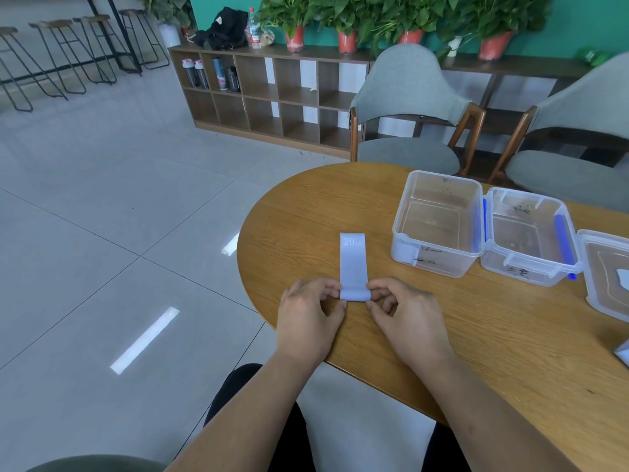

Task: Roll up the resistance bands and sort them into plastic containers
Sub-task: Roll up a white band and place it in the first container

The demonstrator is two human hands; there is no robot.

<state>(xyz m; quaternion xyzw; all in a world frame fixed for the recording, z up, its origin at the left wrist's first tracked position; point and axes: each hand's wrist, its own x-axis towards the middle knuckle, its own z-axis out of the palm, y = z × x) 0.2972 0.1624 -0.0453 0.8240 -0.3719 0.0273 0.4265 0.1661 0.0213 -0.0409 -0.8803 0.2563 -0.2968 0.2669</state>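
Note:
A pale blue resistance band [353,264] marked "20 LB" lies flat on the round wooden table [476,335], its near end curled into a small roll. My left hand [308,318] pinches the left end of that roll. My right hand [403,313] pinches its right end. Two clear plastic containers stand open to the right: a larger one [437,223] and a smaller one [529,236] with blue clips. Both look empty.
A clear lid [607,277] lies at the table's right edge, with a pale item [623,350] just below it. Two grey chairs [408,107] stand behind the table. A wooden shelf [272,93] with potted plants lines the back wall.

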